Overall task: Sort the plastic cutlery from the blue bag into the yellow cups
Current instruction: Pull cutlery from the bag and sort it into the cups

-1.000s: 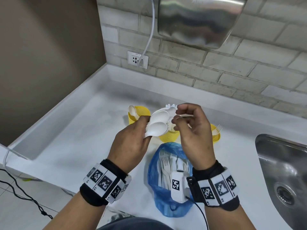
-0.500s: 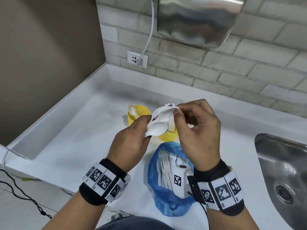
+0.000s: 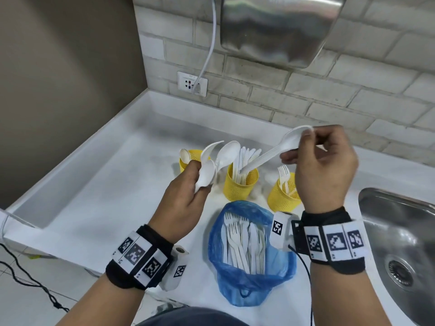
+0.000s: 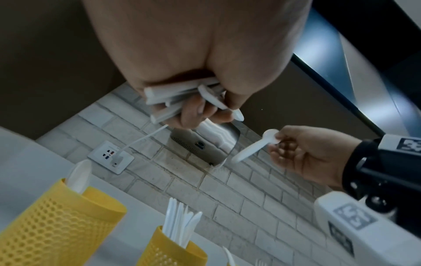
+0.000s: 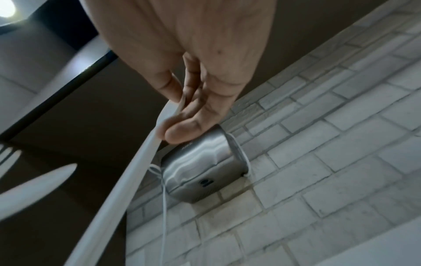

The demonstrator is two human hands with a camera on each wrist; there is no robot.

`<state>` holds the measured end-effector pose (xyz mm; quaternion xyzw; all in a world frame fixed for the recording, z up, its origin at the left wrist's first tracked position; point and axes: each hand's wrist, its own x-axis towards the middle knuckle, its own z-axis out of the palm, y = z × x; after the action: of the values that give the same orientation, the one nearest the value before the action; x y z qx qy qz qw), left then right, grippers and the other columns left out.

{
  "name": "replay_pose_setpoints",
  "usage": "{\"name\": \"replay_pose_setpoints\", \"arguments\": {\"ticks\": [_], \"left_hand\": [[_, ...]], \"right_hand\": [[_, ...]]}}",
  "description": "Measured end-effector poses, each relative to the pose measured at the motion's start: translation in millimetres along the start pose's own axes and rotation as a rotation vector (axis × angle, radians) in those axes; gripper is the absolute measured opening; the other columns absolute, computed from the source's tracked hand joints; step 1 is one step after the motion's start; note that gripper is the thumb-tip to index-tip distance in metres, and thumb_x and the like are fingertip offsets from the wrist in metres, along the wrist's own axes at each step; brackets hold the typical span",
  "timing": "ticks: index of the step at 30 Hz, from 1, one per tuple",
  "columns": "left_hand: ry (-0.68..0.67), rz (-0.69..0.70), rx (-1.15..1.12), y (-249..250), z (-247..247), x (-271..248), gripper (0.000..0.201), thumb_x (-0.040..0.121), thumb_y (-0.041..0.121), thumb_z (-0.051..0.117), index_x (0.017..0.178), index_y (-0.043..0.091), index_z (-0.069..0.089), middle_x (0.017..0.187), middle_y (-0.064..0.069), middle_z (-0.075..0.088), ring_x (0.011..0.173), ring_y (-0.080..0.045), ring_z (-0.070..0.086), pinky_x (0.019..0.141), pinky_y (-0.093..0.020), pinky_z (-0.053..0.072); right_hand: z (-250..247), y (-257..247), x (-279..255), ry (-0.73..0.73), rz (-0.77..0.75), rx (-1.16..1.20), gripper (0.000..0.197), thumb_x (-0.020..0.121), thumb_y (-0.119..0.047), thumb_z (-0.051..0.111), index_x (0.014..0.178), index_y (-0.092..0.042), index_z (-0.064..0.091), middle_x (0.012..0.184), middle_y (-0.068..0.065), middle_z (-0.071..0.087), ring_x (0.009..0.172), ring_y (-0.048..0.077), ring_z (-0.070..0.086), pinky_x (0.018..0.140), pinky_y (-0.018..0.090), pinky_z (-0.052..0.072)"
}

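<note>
1. Head view: right hand (image 3: 322, 170) pinches one spoon (image 3: 280, 149) by its bowl, handle pointing down-left toward the middle cup (image 3: 240, 187).
2. Left hand (image 3: 186, 203) grips a bundle of spoons (image 3: 216, 163), fingers curled round the handles, bowls fanned above the fingertips.
3. Step in hand, judged: one spoon is separated for cup placement.
4. Left cup (image 3: 188, 158), beyond the left fingers, holds a spoon; the next move likely calls for carrying the spoon there.
5. Bag (image 3: 249, 285), below both hands, holds forks and knives.
</note>
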<state>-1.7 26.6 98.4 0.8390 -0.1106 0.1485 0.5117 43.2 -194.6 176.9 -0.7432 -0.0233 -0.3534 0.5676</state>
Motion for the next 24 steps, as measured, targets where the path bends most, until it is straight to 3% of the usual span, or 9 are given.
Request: {"name": "replay_pose_setpoints", "arguments": {"ticks": [3,7,9,11,14,16,18,21,24], "left_hand": [[-0.032,0.06,-0.057,6,4,1,0.005,0.104,0.013,0.05,0.102,0.008,0.051,0.088,-0.003,0.056,0.081,-0.024,0.052,0.076,-0.041,0.047],[-0.053,0.122,0.031,6,10,1,0.021,0.101,0.024,0.044,0.103,0.004,0.051,0.096,-0.002,0.047,0.088,-0.021,0.046,0.08,-0.036,0.043],[-0.075,0.119,0.06,6,10,0,0.026,0.1,0.033,0.04,0.103,0.009,0.049,0.098,0.002,0.044,0.086,-0.016,0.044,0.077,-0.033,0.042],[-0.101,0.13,0.1,5,10,-1,0.012,0.099,0.034,0.039,0.1,0.022,0.041,0.094,0.008,0.041,0.08,-0.012,0.042,0.07,-0.034,0.041],[-0.149,0.13,0.194,4,9,-3,0.008,0.097,0.033,0.04,0.099,0.032,0.033,0.089,0.011,0.054,0.076,-0.012,0.048,0.065,-0.039,0.043],[-0.162,0.139,0.27,3,9,-2,0.009,0.094,0.035,0.036,0.099,0.033,0.028,0.086,0.007,0.057,0.074,-0.018,0.048,0.06,-0.039,0.044],[-0.157,0.15,0.34,4,8,-2,0.01,0.09,0.038,0.031,0.099,0.036,0.026,0.082,0.01,0.049,0.069,-0.016,0.036,0.055,-0.035,0.035],[-0.144,0.125,0.361,4,9,-2,0.02,0.09,0.038,0.032,0.108,0.029,0.034,0.087,0.009,0.052,0.073,-0.019,0.043,0.057,-0.035,0.038],[-0.102,0.095,0.319,5,7,-2,0.038,0.093,0.028,0.045,0.13,0.027,0.036,0.109,0.005,0.064,0.093,-0.019,0.056,0.068,-0.035,0.048]], "right_hand": [[12,5,-14,-0.129,0.054,-0.041,0.021,0.1,-0.014,0.061,0.081,-0.022,0.058,0.063,-0.008,0.064,0.054,0.017,0.073,0.054,0.046,0.059],[27,4,-29,-0.224,0.181,0.048,0.016,0.097,-0.004,0.06,0.082,-0.01,0.062,0.069,0.013,0.065,0.052,0.024,0.072,0.052,0.036,0.058],[31,1,-33,-0.274,0.258,0.119,0.012,0.097,-0.003,0.059,0.088,-0.007,0.065,0.07,0.012,0.066,0.053,0.03,0.072,0.053,0.039,0.06],[34,0,-36,-0.321,0.312,0.171,0.014,0.098,-0.001,0.057,0.094,-0.007,0.069,0.073,0.013,0.069,0.053,0.034,0.071,0.054,0.041,0.061],[36,0,-38,-0.369,0.335,0.2,0.019,0.1,-0.001,0.053,0.099,-0.005,0.071,0.079,0.017,0.072,0.056,0.034,0.071,0.057,0.042,0.061],[34,0,-37,-0.406,0.361,0.229,0.022,0.101,0.0,0.05,0.104,-0.004,0.071,0.082,0.019,0.073,0.059,0.032,0.071,0.058,0.039,0.06],[33,0,-37,-0.449,0.351,0.231,0.021,0.101,0.001,0.051,0.108,-0.002,0.071,0.086,0.024,0.071,0.061,0.025,0.07,0.059,0.031,0.058],[33,1,-40,-0.459,0.287,0.197,0.014,0.099,0.001,0.06,0.107,-0.005,0.07,0.092,0.03,0.066,0.062,0.022,0.072,0.061,0.031,0.058],[33,2,-42,-0.425,0.284,0.215,0.012,0.099,0.002,0.06,0.105,-0.003,0.069,0.088,0.026,0.068,0.059,0.023,0.072,0.059,0.034,0.06]]}}
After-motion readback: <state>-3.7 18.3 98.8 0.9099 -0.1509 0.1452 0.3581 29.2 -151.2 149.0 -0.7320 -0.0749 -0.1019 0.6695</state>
